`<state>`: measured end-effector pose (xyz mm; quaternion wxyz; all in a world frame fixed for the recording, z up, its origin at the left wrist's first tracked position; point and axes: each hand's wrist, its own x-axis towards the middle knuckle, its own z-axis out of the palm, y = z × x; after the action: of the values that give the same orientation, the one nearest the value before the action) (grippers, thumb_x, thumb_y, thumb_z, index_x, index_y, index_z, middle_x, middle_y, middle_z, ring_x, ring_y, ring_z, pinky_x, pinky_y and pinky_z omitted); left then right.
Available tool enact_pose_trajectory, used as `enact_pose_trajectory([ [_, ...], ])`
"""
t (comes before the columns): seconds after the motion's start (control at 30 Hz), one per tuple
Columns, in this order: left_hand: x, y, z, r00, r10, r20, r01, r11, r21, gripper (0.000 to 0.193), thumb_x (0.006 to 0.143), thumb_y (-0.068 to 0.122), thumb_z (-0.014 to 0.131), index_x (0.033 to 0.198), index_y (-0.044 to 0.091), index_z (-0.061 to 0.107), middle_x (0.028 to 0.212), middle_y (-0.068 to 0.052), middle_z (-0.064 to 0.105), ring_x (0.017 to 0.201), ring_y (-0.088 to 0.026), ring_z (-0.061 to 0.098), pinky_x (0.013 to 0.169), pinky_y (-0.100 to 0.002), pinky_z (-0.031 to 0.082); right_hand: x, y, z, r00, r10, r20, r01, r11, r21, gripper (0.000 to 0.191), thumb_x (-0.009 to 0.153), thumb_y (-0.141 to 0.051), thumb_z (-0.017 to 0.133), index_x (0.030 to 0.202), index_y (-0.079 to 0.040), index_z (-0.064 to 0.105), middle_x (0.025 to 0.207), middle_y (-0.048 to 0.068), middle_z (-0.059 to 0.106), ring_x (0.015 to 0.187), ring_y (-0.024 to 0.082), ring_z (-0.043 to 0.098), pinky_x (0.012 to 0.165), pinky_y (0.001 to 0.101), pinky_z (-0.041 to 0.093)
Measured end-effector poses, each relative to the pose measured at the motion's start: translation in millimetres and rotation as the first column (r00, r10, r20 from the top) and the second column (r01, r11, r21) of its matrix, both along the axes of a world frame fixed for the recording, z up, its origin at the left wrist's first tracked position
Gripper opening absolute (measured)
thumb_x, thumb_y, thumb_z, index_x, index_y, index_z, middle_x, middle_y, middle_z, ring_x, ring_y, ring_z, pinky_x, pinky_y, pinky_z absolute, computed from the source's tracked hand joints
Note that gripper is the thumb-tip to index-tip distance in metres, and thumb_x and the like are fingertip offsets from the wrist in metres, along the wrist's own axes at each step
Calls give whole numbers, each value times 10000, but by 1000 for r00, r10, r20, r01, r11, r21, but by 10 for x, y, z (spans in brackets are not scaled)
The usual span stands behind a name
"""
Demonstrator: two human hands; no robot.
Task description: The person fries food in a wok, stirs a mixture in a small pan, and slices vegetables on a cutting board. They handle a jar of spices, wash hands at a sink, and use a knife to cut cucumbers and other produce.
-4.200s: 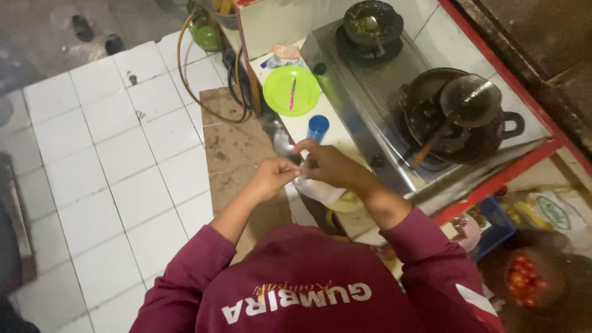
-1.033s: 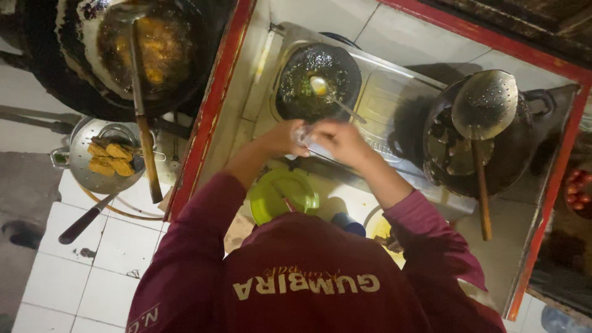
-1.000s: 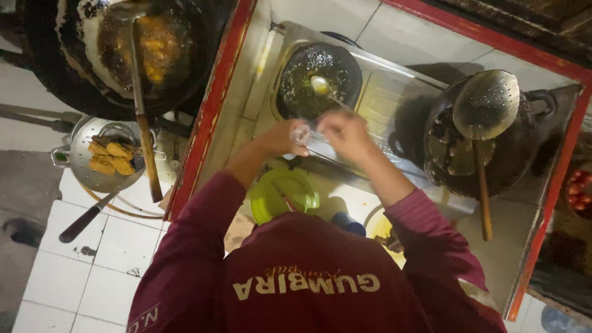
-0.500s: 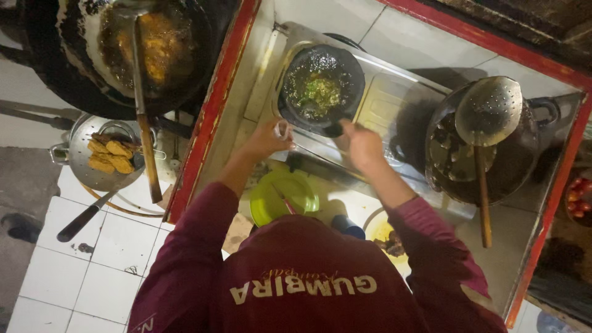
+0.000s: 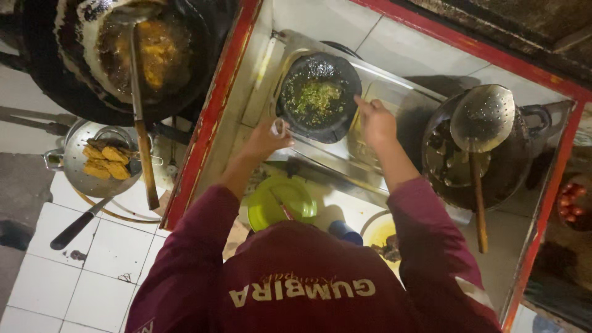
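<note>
On the steel stove (image 5: 394, 117), right hand (image 5: 376, 122) grips the dark pan (image 5: 317, 95); left hand (image 5: 266, 137) pinches something small

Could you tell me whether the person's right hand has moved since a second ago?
Yes: the right hand has shifted from before the small pan to its right rim.

A red-edged tiled counter (image 5: 394, 43) carries a steel two-burner stove (image 5: 382, 102) at the far side. Nearer on it lie a green plate (image 5: 280, 203), a blue cup (image 5: 345, 232) and a yellow-stained bowl (image 5: 377, 233) to its right.
</note>
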<state>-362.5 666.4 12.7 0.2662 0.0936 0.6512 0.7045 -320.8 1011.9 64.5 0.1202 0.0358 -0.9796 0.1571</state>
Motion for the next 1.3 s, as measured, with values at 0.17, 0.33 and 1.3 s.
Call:
enact_pose_trajectory([
  [0.17,-107,85,-179,997,8,-74,-17,993,-118,479,762,102,883,1161,38,626,958,-24,709,906,-109,661,800,-288,552,-259,-171,28,972,-59,229,57,998,18,435,928,-119,577,1347,-208,655,941,161,701,812,387,689,692,504,535],
  [0.33,-261,68,-137,989,35,-147,-64,978,-200,577,684,146,895,1175,23,618,972,-85,699,913,-176,671,801,-364,555,-89,-234,211,952,-223,210,184,964,190,412,947,-127,556,1342,-183,656,996,169,734,868,386,713,753,507,551],
  [1.3,-1275,951,329,450,-654,-608,47,697,-715,480,632,174,891,1032,72,648,1017,-177,687,1009,-412,651,870,-504,513,-495,176,1089,782,174,598,87,920,-381,303,840,-210,671,1103,-131,801,1023,110,785,891,235,720,849,339,538],
])
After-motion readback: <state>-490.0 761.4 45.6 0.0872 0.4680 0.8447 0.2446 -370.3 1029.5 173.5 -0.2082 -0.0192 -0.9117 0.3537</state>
